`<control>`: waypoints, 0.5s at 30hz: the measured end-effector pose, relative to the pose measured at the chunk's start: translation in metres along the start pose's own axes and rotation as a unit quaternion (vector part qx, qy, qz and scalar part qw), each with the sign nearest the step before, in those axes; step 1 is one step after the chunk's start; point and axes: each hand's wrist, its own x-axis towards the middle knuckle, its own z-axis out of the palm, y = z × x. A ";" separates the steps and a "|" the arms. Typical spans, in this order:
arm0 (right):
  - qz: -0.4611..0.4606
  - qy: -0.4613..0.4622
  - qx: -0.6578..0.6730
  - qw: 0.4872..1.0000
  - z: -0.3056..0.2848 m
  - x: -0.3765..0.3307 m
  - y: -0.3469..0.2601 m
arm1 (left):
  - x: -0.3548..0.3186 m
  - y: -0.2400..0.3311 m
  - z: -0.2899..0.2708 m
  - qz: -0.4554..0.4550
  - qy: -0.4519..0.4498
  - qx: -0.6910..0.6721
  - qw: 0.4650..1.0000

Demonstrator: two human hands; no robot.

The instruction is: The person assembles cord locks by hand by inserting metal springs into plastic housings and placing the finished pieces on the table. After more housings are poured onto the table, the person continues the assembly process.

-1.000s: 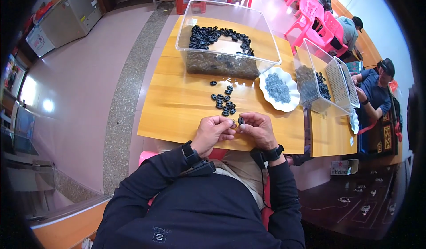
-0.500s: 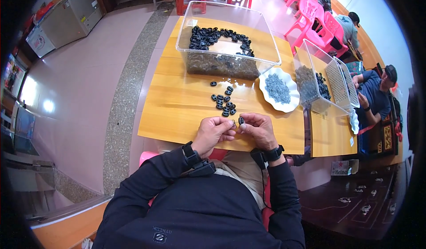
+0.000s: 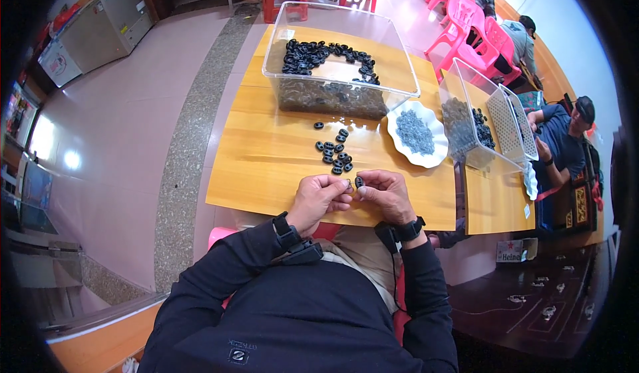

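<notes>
My left hand (image 3: 321,200) and my right hand (image 3: 385,195) meet over the near edge of the wooden table (image 3: 266,160). My right fingers pinch a small black oval ring (image 3: 359,182). My left fingertips hold a tiny piece against it; it is too small to tell what it is. Just beyond my hands lies a loose cluster of several black rings (image 3: 335,153). Farther back stands a clear plastic bin (image 3: 338,57) holding many more black rings.
A white scalloped plate (image 3: 417,133) of small grey parts sits right of the cluster. A second clear bin (image 3: 474,123) with a mesh basket stands at the right. A seated person (image 3: 562,140) works at the adjoining table. Red and pink plastic chairs (image 3: 466,20) stand behind.
My hands have stayed at the table's near edge, with only small finger movements around the ring.
</notes>
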 end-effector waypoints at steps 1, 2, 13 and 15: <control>0.002 0.001 0.002 1.000 0.000 0.000 0.000 | 0.000 0.000 0.000 0.000 0.002 0.000 1.000; 0.005 0.001 0.005 1.000 0.001 0.000 0.000 | 0.000 0.000 0.000 0.000 0.004 0.001 1.000; 0.021 -0.004 0.002 1.000 0.003 -0.001 -0.004 | 0.000 0.001 0.000 -0.010 -0.019 0.016 1.000; 0.019 -0.004 -0.001 1.000 0.003 -0.001 -0.004 | 0.000 0.001 0.000 -0.011 -0.019 0.015 1.000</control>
